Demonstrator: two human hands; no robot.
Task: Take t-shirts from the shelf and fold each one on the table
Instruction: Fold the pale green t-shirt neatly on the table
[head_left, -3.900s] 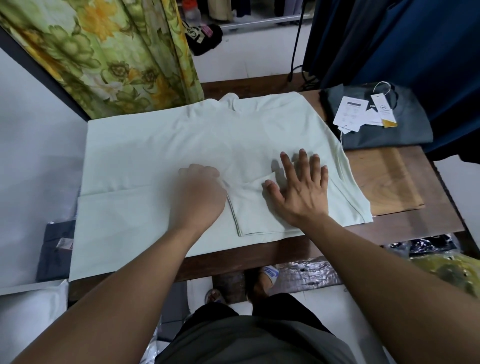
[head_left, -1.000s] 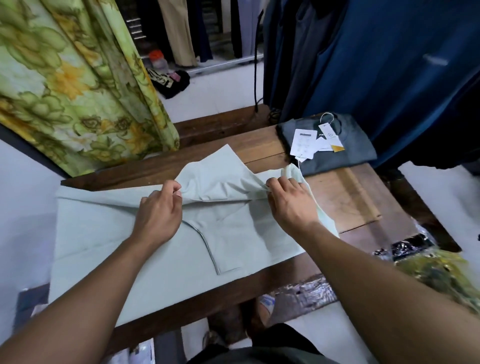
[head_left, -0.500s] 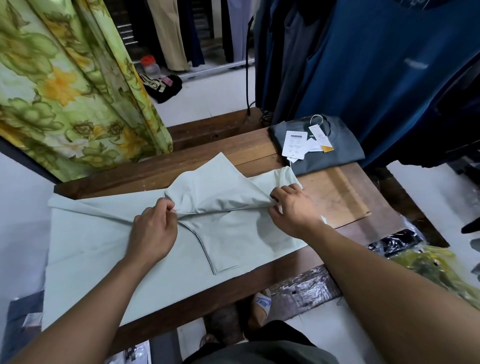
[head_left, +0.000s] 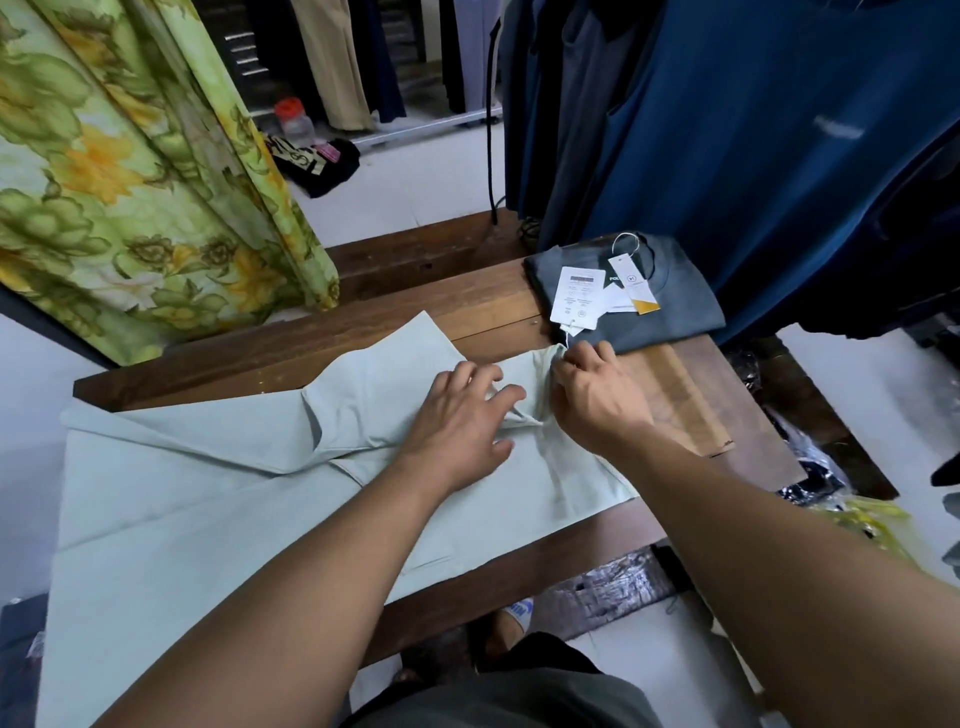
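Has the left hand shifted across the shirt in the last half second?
Yes. The left hand has moved right along the pale green shirt, toward the folded grey shirt, close to the right hand.

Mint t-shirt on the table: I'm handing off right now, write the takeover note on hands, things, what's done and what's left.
Left hand: fingers spread, pressing the mint t-shirt down near its right end.
Right hand: pinching a bunched edge of the shirt at the right end.
The shirt lies across the wooden table, part folded, one flap turned over in the middle, its left end hanging past the table edge.
Done: a grey folded t-shirt with paper tags sits at the far right corner.
Left: finish and flatten this fold, stack it, fetch the next shirt.
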